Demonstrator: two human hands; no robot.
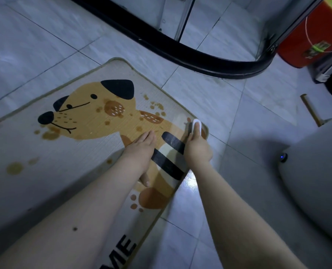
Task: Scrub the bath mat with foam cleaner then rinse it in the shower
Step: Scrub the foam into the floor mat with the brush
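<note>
A beige bath mat with a brown cartoon dog and several brown stains lies flat on the tiled floor. My left hand rests flat on the mat with straight fingers, just left of the dog's black and white stripes. My right hand grips a white scrub brush and holds it against the mat near its far right corner. The brush's bristles are hidden under the hand and handle. No foam shows on the mat.
The curved black threshold of the shower enclosure runs across the floor beyond the mat. A red container stands at the upper right. A white toilet sits to the right, with a wooden stick lying beside it.
</note>
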